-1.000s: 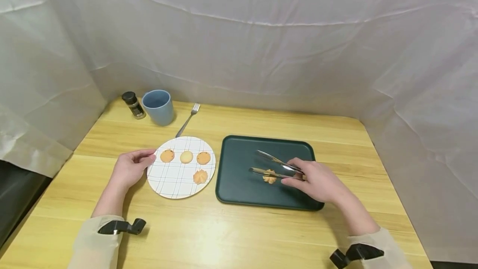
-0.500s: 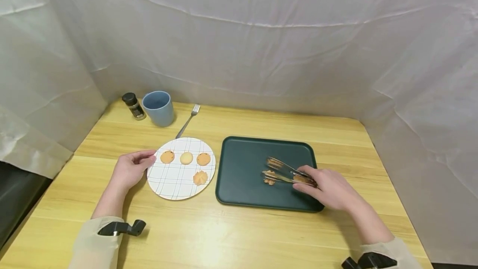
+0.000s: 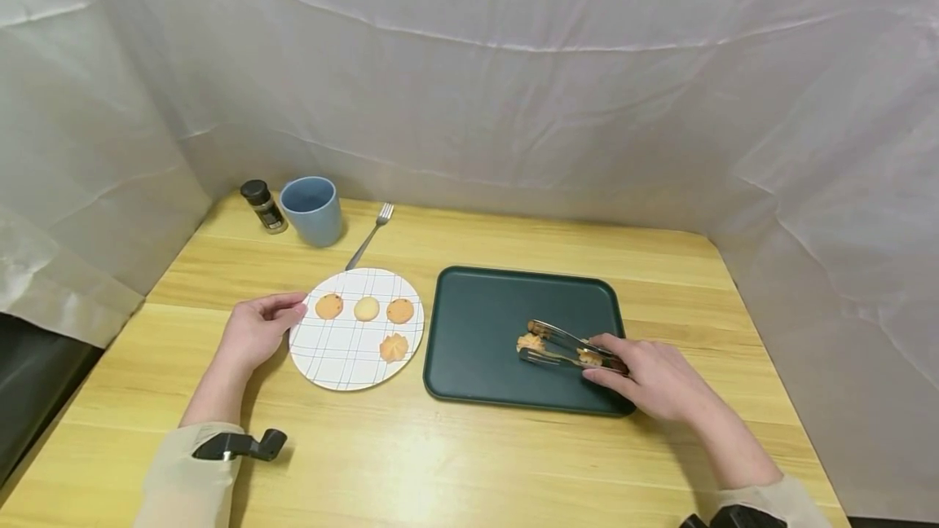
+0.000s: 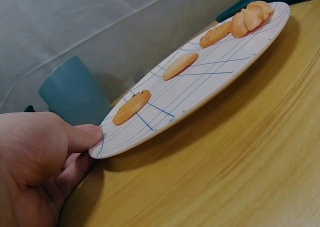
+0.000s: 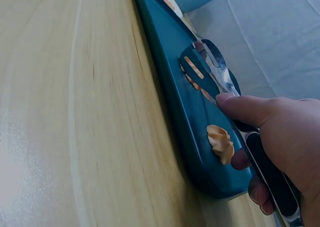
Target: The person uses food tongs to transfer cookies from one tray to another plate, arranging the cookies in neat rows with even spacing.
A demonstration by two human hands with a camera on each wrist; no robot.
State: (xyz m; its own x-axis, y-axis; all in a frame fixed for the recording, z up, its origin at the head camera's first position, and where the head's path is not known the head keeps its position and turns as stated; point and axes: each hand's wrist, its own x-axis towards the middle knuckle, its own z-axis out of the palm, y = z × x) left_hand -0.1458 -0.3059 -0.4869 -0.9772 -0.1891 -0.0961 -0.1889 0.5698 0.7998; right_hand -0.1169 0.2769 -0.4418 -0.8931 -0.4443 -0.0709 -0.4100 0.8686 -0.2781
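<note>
My left hand (image 3: 253,332) pinches the left rim of a round white plate (image 3: 330,358) with blue grid lines; in the left wrist view the thumb (image 4: 84,137) lies on top of the rim. Several cookies lie on the plate, among them a ridged one (image 3: 394,347). My right hand (image 3: 656,377) grips metal tongs (image 5: 220,77) with dark handle panels, low over a dark green tray (image 3: 477,332). One ridged cookie (image 3: 530,341) sits at the tongs' tips, partly covered by them. Another ridged cookie (image 5: 220,144) lies on the tray below the hand. Whether the tongs touch either cookie I cannot tell.
Behind the plate stand a blue mug (image 3: 314,214) and a black-capped spice jar (image 3: 264,206). A fork (image 3: 370,235) lies beside the mug, its handle end close to the plate. Pale cloth (image 3: 513,104) hangs around the wooden table (image 3: 411,455).
My right hand has moved the tongs to the right and a little toward me, across the tray. The second tray cookie now shows between the tongs' arms. My left hand and the plate stay put.
</note>
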